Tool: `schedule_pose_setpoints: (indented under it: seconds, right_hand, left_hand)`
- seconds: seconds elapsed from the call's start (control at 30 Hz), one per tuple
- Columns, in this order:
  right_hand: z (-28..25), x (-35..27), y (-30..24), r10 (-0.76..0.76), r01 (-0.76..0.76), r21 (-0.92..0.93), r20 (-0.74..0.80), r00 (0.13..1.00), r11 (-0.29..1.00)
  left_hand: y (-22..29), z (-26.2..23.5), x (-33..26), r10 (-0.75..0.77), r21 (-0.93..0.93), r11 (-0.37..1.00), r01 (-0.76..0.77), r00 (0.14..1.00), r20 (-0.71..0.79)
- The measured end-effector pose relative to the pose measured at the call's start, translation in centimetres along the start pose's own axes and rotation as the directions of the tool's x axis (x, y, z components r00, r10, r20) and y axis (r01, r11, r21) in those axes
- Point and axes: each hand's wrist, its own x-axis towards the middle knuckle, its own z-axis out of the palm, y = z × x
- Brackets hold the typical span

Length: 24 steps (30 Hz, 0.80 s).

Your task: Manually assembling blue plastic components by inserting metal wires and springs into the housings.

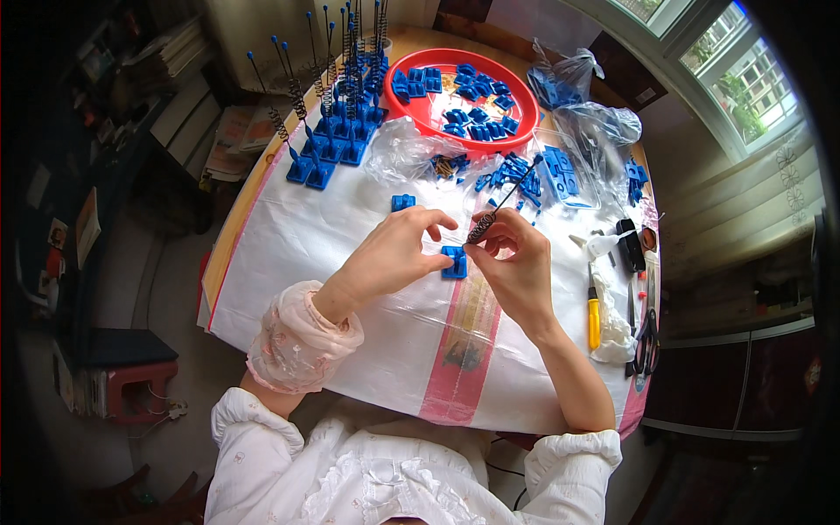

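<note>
Both hands mid-frame on bench [350, 350]: left hand [394, 254] pinches blue block [454, 262], right hand [512, 262] grips spring rod [494, 210]. Steady block, keep rod upright over it.

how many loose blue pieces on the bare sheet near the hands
2: one small blue block lying alone above the left hand, one blue piece pinched between both hands. Others may hide under fingers.
</note>
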Motion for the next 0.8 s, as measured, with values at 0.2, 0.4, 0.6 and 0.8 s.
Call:
schedule_pose_setpoints:
  seconds: [0.2,0.4,0.6,0.8]
  right_hand:
    - [0.0,0.0,-0.4,-0.027,0.027,-0.068,0.006,1.000,0.997]
    - [-0.2,0.0,-0.4,-0.009,0.009,-0.065,0.004,1.000,0.998]
    - [-0.1,0.0,0.1,-0.023,0.023,-0.059,0.003,1.000,0.998]
    - [-0.2,0.1,0.1,-0.018,0.018,-0.053,-0.004,1.000,0.998]
  left_hand:
    - [-0.2,1.6,-0.1,-0.059,0.155,0.986,0.067,0.997,-0.058]
    - [0.6,0.0,0.4,-0.045,-0.128,0.991,0.043,0.999,-0.015]
    - [0.1,0.3,0.6,-0.111,-0.283,0.952,0.113,0.994,0.025]
    - [-0.2,0.9,0.7,-0.084,-0.242,0.967,0.077,0.996,-0.021]
